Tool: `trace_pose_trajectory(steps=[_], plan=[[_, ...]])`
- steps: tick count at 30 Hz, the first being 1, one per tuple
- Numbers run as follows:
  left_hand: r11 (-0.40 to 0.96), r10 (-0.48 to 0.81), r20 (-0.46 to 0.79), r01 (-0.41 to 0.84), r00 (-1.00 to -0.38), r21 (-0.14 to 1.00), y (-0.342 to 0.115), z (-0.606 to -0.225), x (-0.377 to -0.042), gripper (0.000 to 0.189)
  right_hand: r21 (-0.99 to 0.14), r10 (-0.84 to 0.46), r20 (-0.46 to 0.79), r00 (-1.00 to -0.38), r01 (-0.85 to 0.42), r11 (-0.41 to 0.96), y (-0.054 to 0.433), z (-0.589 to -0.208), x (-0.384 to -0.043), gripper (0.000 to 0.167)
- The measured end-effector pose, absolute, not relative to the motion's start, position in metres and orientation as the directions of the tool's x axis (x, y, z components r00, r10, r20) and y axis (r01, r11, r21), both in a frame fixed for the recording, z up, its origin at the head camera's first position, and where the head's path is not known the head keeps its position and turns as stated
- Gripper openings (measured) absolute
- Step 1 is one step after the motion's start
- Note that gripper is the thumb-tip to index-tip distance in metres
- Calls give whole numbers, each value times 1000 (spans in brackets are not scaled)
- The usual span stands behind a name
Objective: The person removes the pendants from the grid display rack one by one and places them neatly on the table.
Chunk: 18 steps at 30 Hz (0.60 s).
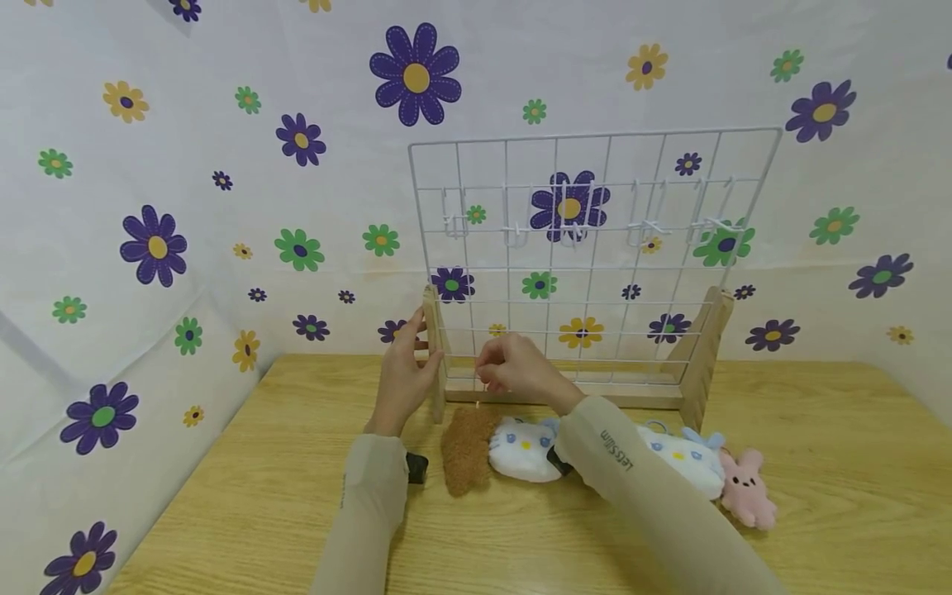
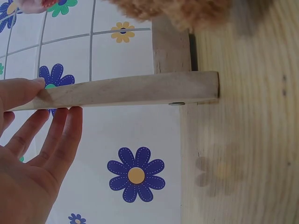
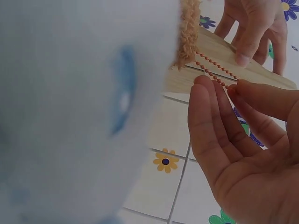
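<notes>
My left hand (image 1: 402, 376) grips the left wooden post (image 2: 126, 91) of a stand, thumb on one side and fingers on the other. My right hand (image 1: 524, 369) pinches an orange bead chain (image 3: 217, 64) between thumb and fingertips. The chain runs to a fuzzy brown plush (image 1: 467, 454), which lies on the table just in front of the stand. White plush cat heads (image 1: 524, 450) with blue eyes lie to its right, partly covered by my right sleeve. A pink plush (image 1: 748, 489) lies at the row's right end.
A white wire grid (image 1: 558, 302) rises from the stand, with several white hooks (image 1: 573, 235) along its upper part. The right wooden post (image 1: 706, 355) holds its other side. Behind is a flower-patterned cloth (image 1: 335, 165). Everything stands on a wood-grain table (image 1: 275, 463).
</notes>
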<state>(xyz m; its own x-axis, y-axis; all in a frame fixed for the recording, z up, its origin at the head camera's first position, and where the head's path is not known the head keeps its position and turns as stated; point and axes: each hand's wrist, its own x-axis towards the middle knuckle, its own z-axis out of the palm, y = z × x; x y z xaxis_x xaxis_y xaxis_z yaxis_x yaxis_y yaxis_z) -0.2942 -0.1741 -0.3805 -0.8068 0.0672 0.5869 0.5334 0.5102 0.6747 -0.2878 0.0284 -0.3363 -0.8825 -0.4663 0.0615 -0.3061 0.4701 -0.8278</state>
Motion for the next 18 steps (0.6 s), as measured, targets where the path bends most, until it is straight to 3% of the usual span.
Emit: trace_pose_trajectory(steps=[10, 18], plan=[[515, 73, 589, 536, -805, 669, -173, -384, -294, 66, -801, -465, 108, -879, -354, 483, 51, -333, -278, 12], [631, 135, 496, 461, -858, 624, -198, -387, -274, 59, -728, -485, 252, -837, -494, 474, 96, -324, -248, 9]])
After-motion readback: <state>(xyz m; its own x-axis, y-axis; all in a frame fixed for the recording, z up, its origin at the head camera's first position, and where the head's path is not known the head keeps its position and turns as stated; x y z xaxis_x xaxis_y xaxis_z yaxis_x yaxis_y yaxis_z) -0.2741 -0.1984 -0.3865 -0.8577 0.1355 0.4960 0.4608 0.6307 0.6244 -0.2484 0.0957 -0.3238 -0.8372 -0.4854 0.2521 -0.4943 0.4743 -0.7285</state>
